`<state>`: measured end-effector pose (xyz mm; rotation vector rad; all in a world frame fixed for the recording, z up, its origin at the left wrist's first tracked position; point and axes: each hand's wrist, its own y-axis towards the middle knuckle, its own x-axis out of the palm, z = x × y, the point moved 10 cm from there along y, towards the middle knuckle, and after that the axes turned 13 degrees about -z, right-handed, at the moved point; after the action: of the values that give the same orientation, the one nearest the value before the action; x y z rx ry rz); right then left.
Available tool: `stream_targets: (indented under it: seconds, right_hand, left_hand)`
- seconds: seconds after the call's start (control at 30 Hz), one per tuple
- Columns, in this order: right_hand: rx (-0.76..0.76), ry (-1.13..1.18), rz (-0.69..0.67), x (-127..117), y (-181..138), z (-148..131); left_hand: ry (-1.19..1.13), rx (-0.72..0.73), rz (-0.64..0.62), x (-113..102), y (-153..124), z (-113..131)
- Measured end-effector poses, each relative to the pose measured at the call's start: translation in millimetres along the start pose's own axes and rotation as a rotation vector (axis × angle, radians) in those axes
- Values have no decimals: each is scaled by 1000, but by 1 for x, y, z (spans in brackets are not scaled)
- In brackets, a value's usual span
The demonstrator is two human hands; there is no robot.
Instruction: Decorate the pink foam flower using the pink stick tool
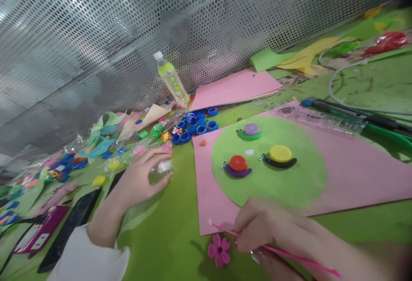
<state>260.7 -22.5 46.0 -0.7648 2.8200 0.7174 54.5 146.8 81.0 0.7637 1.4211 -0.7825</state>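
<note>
Left of the pink sheet (354,173): left hand (141,178) pinching a clear packet (165,167), right hand (267,229) gripping a pink stick (289,255) by the flower (219,249); likely risk, sleeve (90,259) sweeping loose caps (195,126).

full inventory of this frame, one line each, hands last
pink sheet: 1, pink, table centre-right
green oval: 1, green, on pink sheet
cap snails: 3, red, yellow, purple, on green oval
blue rings: many, blue, left of the sheet's far corner
bottle: 1, yellow-green, leaning at mesh wall
ruler: 1, clear, sheet's far edge
pink flower: 1, near edge
left hand: on small clear packet
right hand: holds pink stick
</note>
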Motion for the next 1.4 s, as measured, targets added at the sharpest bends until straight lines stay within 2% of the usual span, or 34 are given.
stream_targets:
  seconds: [0.1, 0.23, 0.33, 0.5, 0.6, 0.83, 0.97, 1.1, 1.17, 1.4]
  right_hand:
    - [24, 12, 17, -2, -1, 3]
    - [70, 85, -50, 2, 4, 9]
    - [45, 104, -49, 2, 5, 8]
    - [32, 19, -32, 0, 6, 4]
    - [48, 37, -58, 1, 7, 3]
    - [111, 74, -101, 6, 8, 10]
    - [23, 23, -40, 0, 16, -2]
    - [125, -83, 47, -12, 22, -5]
    - [131, -110, 73, -14, 23, -9]
    - [146, -44, 82, -13, 13, -4]
  left_hand:
    - [-23, 65, 53, -8, 3, 42]
    - [-215, 352, 29, -13, 10, 119]
    - [-315, 433, 46, -15, 13, 143]
    - [-426, 439, 49, -12, 15, 137]
    - [-480, 463, 33, -10, 14, 135]
    - [-527, 421, -22, 1, 14, 135]
    - [-516, 422, -10, -2, 13, 134]
    - [-491, 415, 26, -8, 14, 131]
    - [-481, 402, 33, -9, 14, 130]
    - [-499, 397, 9, -7, 11, 130]
